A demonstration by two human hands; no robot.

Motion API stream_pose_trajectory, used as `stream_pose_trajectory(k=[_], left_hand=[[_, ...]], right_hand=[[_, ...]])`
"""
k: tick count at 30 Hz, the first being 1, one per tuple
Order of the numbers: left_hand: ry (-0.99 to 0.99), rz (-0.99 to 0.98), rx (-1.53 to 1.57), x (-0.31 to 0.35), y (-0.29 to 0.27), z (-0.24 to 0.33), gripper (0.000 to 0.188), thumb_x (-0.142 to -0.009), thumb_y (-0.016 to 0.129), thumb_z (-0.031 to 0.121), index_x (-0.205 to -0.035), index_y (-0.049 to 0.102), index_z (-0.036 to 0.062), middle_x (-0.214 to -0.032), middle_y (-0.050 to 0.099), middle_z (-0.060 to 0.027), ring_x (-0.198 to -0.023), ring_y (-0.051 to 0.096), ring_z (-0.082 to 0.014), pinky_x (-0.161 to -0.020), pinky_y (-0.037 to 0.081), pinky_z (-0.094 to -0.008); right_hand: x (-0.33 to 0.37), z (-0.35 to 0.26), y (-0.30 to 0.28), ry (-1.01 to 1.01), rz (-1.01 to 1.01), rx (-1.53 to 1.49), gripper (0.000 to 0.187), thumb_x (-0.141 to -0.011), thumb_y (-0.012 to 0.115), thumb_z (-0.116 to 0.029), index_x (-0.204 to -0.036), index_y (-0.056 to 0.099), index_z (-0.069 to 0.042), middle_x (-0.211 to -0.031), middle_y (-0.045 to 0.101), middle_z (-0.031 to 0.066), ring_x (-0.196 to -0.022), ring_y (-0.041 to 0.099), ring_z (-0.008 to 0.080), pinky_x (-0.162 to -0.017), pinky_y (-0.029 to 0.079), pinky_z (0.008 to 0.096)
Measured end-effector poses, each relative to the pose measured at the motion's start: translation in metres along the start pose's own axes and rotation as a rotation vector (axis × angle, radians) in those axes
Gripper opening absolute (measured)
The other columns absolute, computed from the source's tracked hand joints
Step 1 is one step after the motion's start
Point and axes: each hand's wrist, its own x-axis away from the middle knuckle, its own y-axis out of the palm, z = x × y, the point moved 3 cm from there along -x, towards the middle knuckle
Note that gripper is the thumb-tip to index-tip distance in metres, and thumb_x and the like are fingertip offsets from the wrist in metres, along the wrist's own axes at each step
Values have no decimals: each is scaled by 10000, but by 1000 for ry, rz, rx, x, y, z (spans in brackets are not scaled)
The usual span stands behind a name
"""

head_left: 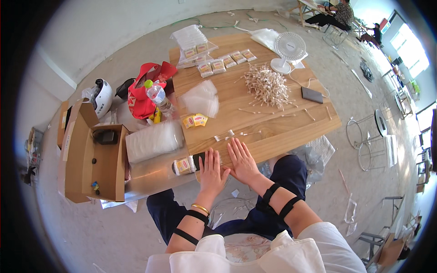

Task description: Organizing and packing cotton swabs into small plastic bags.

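1. While both hands lie palm down near the centre of the frame, their fingers stretch out straight and neither grips anything visible; whatever lies under the palms is hidden.
2. The left hand (210, 174) rests at the table's front edge, just beside a clear pack of cotton swabs (184, 166) on its left; a dark object (199, 158) shows partly behind its fingers.
3. The right hand (242, 163) lies beside it, the thumbs close together, its fingertips on the wooden table (291, 132).
4. Just above the fingertips, a small row of swabs (224, 135) lies flat, with a few loose ones to its right.
5. Right of the upper centre sits a large heap of swabs (267, 86), below a white fan (289, 48) and left of a dark flat device (312, 94).
6. Left of the heap lie clear bags (200, 99) and yellow cards (195, 120); finished-looking packets (218, 66) line up above.
7. An open cardboard box (102, 159) stands at the left of the frame.
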Motion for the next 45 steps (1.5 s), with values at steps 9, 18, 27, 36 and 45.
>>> stream_pose_trajectory(k=[9, 18, 27, 36, 45], left_hand=[[27, 79, 257, 20, -14, -6, 693, -992, 554, 460, -1494, 380, 15, -1601, 312, -206, -1530, 217, -402, -1248, 138, -568], [47, 104, 269, 25, -21, -1, 538, -948, 665, 366, -1349, 501, 46, -1510, 396, -196, -1496, 278, -415, -1237, 174, -571], [17, 122, 269, 22, -19, 0, 589, -945, 661, 388, -1393, 481, 50, -1524, 381, -188, -1493, 285, -402, -1240, 179, -565], [10, 135, 259, 21, -19, 1, 595, -953, 645, 403, -1401, 477, 49, -1530, 375, -189, -1488, 291, -399, -1237, 181, -566], [-11, 140, 202, 18, -18, 4, 616, -959, 636, 418, -1418, 460, 46, -1540, 369, -181, -1483, 297, -392, -1230, 182, -558]], right_hand=[[0, -1, -3, 16, -36, 46, 933, -944, 544, -595, -1568, 266, 41, -1657, 217, 236, -1566, 150, 347, -1276, 124, 463], [0, 0, -2, 7, -20, 28, 920, -962, 534, -577, -1569, 242, 50, -1651, 216, 249, -1562, 149, 366, -1276, 121, 473], [0, -1, -3, 7, -15, 20, 924, -956, 546, -575, -1569, 244, 46, -1651, 224, 240, -1561, 154, 362, -1276, 125, 472], [0, 0, -3, 13, -13, 25, 920, -960, 530, -590, -1568, 256, 44, -1648, 232, 243, -1559, 162, 356, -1276, 128, 465], [0, -1, -3, 9, -11, 36, 923, -961, 526, -595, -1570, 251, 42, -1650, 223, 243, -1559, 161, 357, -1276, 129, 467]])
